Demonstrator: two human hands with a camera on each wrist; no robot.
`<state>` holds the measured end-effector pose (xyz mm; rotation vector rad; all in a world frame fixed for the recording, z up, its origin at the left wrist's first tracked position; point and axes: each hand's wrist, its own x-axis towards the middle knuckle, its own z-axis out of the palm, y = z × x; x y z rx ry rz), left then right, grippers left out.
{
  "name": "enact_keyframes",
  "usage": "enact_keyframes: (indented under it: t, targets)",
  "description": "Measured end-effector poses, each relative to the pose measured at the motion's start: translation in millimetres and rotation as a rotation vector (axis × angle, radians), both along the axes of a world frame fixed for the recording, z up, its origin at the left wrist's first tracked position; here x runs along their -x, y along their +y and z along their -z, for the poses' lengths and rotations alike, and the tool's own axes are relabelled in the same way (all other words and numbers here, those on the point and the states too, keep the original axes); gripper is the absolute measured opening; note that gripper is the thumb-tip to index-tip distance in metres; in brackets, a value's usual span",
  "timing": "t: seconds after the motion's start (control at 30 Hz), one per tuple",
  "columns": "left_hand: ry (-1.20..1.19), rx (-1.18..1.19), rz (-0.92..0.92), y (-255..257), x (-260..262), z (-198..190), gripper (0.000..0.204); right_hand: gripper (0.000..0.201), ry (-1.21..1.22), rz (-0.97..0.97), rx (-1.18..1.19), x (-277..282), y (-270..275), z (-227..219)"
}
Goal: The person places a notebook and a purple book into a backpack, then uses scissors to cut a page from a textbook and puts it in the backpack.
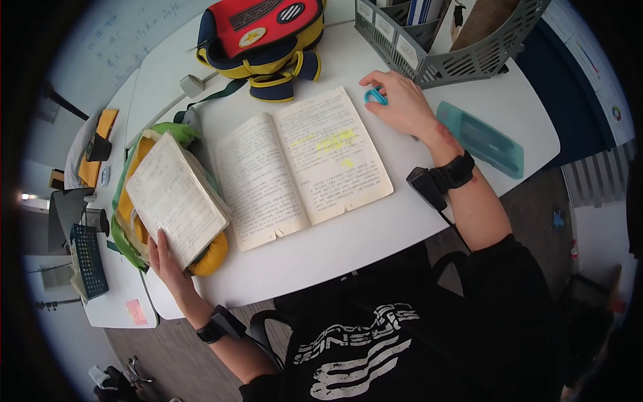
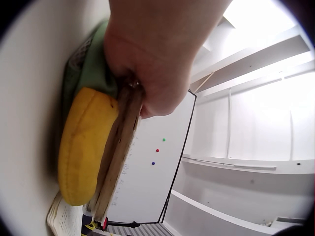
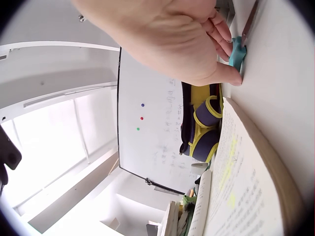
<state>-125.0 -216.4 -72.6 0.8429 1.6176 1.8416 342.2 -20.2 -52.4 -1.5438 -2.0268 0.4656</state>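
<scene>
My left hand [image 1: 171, 269] grips the lower edge of a worn book [image 1: 175, 194] with handwriting-like text, which lies over a green and yellow bag [image 1: 122, 218]. In the left wrist view the hand [image 2: 152, 64] closes round the book's edge [image 2: 118, 152], beside a yellow padded part [image 2: 83, 147]. My right hand [image 1: 406, 108] pinches the blue handle [image 1: 376, 96] of scissors at the table; in the right wrist view thumb and fingers meet at that handle [image 3: 237, 54], with a blade [image 3: 251, 22] beyond it. Between the hands an open book [image 1: 328, 157] lies flat, its right page marked yellow.
A translucent teal case [image 1: 481, 139] lies right of my right hand. A grey file rack [image 1: 462, 67] stands behind it. At the back is a red, blue and yellow backpack [image 1: 258, 40]. The white table's [image 1: 288, 268] front edge runs close to my body.
</scene>
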Motion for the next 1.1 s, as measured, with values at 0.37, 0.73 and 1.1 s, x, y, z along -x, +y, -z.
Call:
enact_keyframes:
  t: [0.37,0.73,1.1]
  targets:
    - [0.004,0.020,-0.023,-0.1,0.3,-1.2,0.056,0.031,0.076,-0.061,-0.042,3.1,6.2,5.3]
    - [0.009,-0.002,0.030,-1.7,12.5,7.6,0.051,0.030,-0.001,-0.136,-0.006,1.3,7.6,3.3]
    - [-0.005,-0.013,0.031,-1.9,14.7,11.2,0.047,0.030,0.015,-0.059,0.051,5.3,-0.7,-13.1]
